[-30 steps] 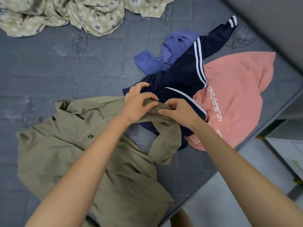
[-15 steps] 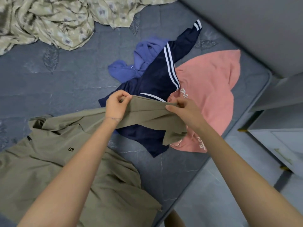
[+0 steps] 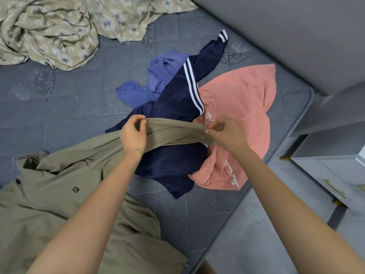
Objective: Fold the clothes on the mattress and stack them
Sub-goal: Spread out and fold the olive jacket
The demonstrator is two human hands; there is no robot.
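Note:
An olive jacket (image 3: 65, 196) with a small black logo lies spread over the lower left of the grey mattress (image 3: 59, 107). One sleeve is stretched out above the other clothes. My left hand (image 3: 133, 133) pinches the sleeve's upper edge, and my right hand (image 3: 225, 133) pinches it near the cuff end. Under the sleeve lies a navy garment (image 3: 177, 107) with white stripes. A pink shirt (image 3: 243, 103) with white lettering sits to its right, and a crumpled blue-violet garment (image 3: 158, 80) behind it.
A rumpled patterned beige sheet (image 3: 65, 26) covers the mattress's far left. A grey padded headboard (image 3: 296, 36) runs along the right. A grey bedside cabinet (image 3: 339, 171) with gold handles stands past the mattress corner, above grey floor tiles (image 3: 256, 244).
Both hands have drawn apart, pulling the olive sleeve out straight; its hanging end is now taut. The view has swung right, showing more of the cabinet.

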